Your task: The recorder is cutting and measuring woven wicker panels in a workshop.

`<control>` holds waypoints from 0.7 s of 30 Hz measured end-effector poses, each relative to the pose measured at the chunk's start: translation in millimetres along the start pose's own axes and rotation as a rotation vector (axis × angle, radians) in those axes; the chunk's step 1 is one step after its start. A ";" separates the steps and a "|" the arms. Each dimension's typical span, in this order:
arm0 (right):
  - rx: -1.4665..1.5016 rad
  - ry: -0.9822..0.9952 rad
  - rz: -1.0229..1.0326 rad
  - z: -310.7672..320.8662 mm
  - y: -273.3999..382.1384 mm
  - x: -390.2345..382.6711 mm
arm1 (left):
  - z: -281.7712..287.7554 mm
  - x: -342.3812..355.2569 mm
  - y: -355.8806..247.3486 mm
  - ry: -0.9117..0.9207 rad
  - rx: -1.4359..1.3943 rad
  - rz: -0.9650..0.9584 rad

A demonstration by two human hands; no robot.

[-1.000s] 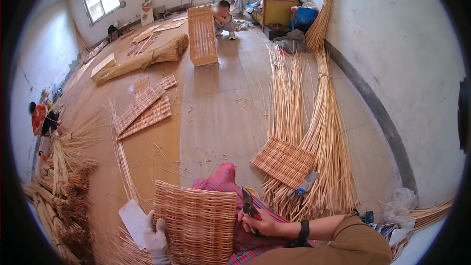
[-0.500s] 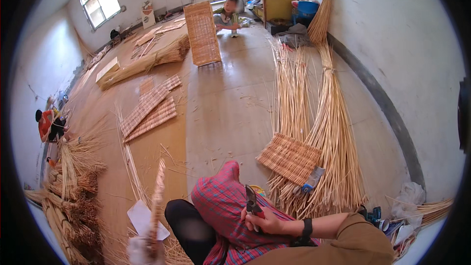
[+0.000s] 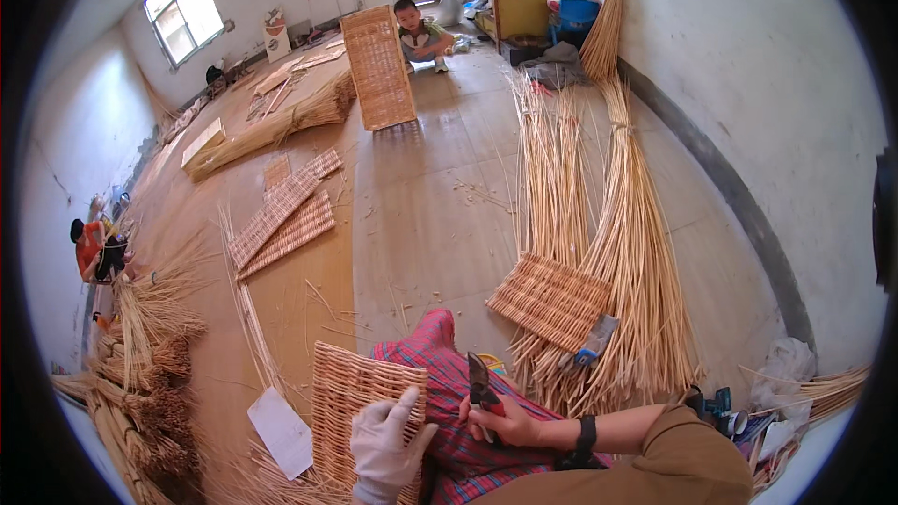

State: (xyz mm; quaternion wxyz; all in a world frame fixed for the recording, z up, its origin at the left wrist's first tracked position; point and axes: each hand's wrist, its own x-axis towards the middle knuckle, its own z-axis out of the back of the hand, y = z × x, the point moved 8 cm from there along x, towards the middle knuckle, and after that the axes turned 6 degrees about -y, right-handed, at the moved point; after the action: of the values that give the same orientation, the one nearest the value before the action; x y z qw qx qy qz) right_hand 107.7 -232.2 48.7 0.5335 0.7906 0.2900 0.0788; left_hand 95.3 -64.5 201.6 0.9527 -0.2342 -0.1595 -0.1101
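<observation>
A rectangular woven wicker panel (image 3: 341,393) stands tilted against my lap at the lower centre. My left hand (image 3: 388,449), in a white glove, holds it near its right side, the fingers over its face and the thumb by the edge. Bare and wearing a dark wristband, my right hand (image 3: 505,421) grips pruning shears (image 3: 481,388) with red handles, the dark blades pointing up. Under both hands a red-and-blue checked cloth (image 3: 426,346) covers my knee. The shears are apart from the panel.
Another wicker panel (image 3: 550,301) lies on long straw-coloured rods (image 3: 641,281) to the right. Two panels (image 3: 285,210) overlap on the floor at left. Bundled rods (image 3: 145,346) are piled at lower left. A person crouches behind an upright woven tray (image 3: 379,70); others sit farther off.
My left hand has swung the wicker panel from edge-on at the left to face-on over my lap. My right hand with the shears stays put. The crouching person has shifted slightly.
</observation>
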 end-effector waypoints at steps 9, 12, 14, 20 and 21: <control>0.001 0.020 -0.019 1.3 -4.4 1.2 | -52.5 37.5 22.1 0.110 0.169 -0.132; 0.035 0.003 0.037 1.4 -2.5 2.2 | -51.0 35.2 26.0 0.043 0.108 -0.099; 0.023 0.010 0.039 3.3 -5.7 3.1 | -49.1 33.6 28.1 0.005 0.099 -0.078; 0.027 0.023 0.004 2.9 -2.8 6.4 | -39.1 44.7 41.1 0.135 -0.194 -0.012; 0.028 0.026 -0.002 2.7 0.5 6.6 | -35.3 45.6 43.0 0.121 -0.210 -0.007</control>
State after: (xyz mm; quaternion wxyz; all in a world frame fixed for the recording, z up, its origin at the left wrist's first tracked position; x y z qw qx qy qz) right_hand 114.5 -230.9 46.8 0.5187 0.7965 0.2989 0.0843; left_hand 158.6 -50.4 170.5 0.9304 -0.3252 -0.0901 -0.1433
